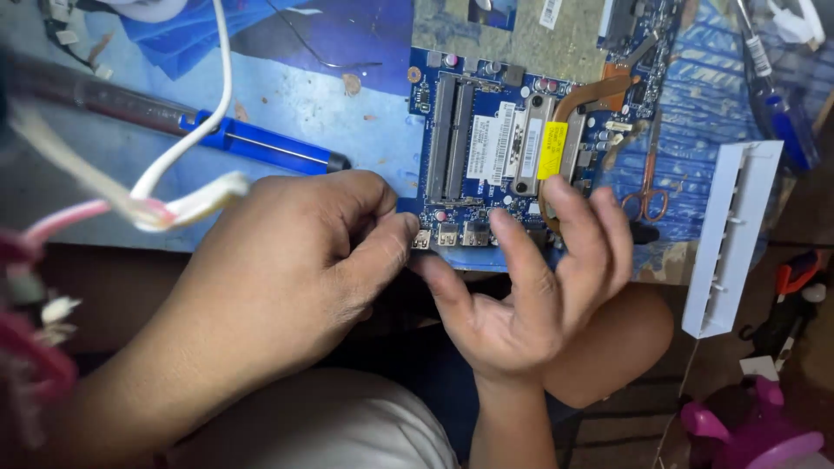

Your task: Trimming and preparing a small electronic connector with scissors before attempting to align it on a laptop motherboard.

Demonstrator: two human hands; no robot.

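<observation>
A blue laptop circuit board with a copper heat pipe and a yellow sticker lies on the blue work mat. My left hand pinches the board's near edge by the row of metal ports, thumb against the leftmost port. From underneath, my right hand grips the same edge, palm up, with the fingers curled over the ports and the heat pipe end.
A blue-handled desoldering pump lies left of the board. White and pink cables hang close to the camera at left. A white slotted plastic part sits at right, small scissors beside the board, pink plastic item at bottom right.
</observation>
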